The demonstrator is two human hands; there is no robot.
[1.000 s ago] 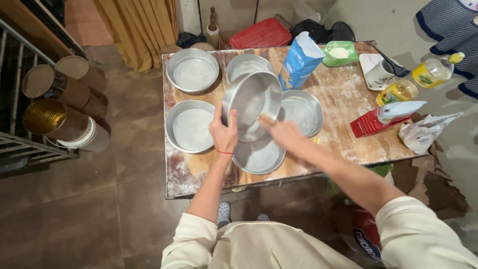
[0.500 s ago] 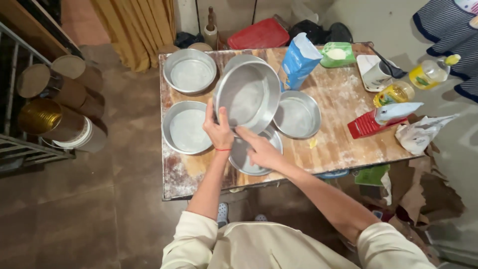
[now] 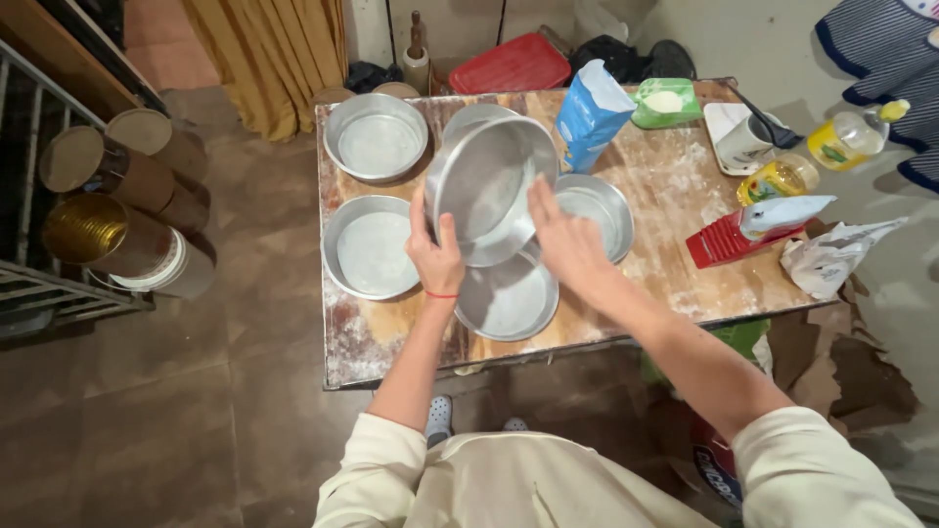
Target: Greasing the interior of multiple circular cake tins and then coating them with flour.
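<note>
On the floury wooden desk (image 3: 675,284), a round metal pan (image 3: 484,186) is held tilted above another pan (image 3: 507,298). The left hand (image 3: 436,256) grips its lower-left rim; the right hand (image 3: 565,242), fingers spread, touches its right edge.

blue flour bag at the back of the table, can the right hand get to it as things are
Probably yes. The right hand rests on the rim of the tilted pan, with the blue bag standing just beyond it and nothing between them, though the hand must first let go of the pan.

I see a floured wooden table (image 3: 675,284) mid-frame, brown tiled floor (image 3: 166,411) lower left, yellow curtain (image 3: 269,54) up top.
</note>
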